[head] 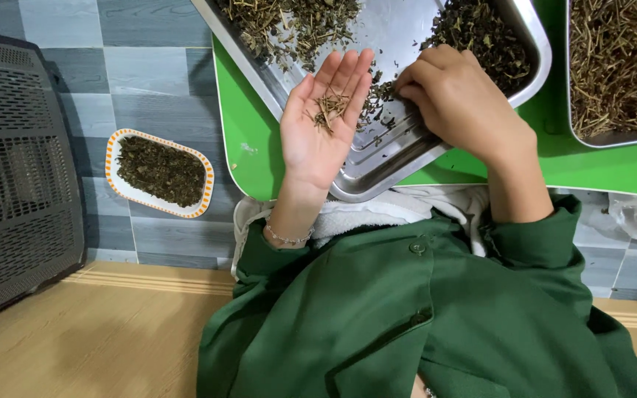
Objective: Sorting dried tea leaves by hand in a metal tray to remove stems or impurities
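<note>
Over steel tray (399,144), stems (327,109) below left-hand fingers (346,70).

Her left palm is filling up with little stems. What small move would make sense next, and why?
Probably tip the left hand to drop its stems with the sorted ones. That hand lies open, palm up, over the steel tray with a small pile of dry stems on it, while the right hand picks among dark leaves. A second tray at right seems to hold only stems.
</note>
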